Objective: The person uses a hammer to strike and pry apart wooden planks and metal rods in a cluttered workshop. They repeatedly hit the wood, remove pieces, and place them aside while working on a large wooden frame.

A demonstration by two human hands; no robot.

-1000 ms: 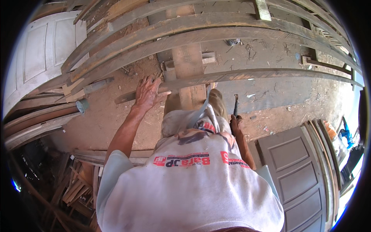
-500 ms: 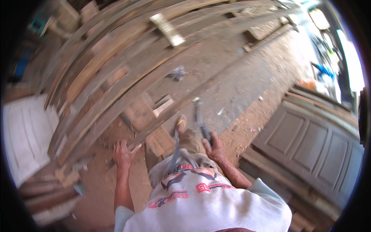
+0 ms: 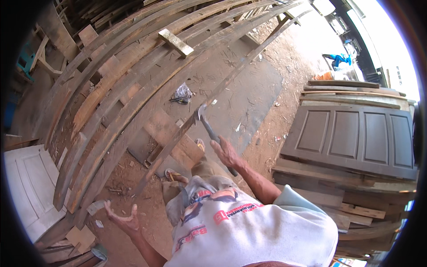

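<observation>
While the right hand point(image 3: 226, 152) grips a hammer point(image 3: 212, 131), its handle end hidden, the left hand point(image 3: 126, 217) hangs spread wide.

I see strong daylight entering from upper right, where the ground point(image 3: 320, 33) is blown out to white. Elsewhere exposure is even and shadows soft. Focus sharp throughout, no motion blur. Planks point(image 3: 133, 89) bow heavily near the black fisheye rim.

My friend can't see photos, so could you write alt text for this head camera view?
Seen from above, a person's right hand holds a hammer with its head against a long thin wooden strip, while the left hand hangs open and empty. Long planks lie on the dirt floor, and a brown panelled door rests at right.
</observation>
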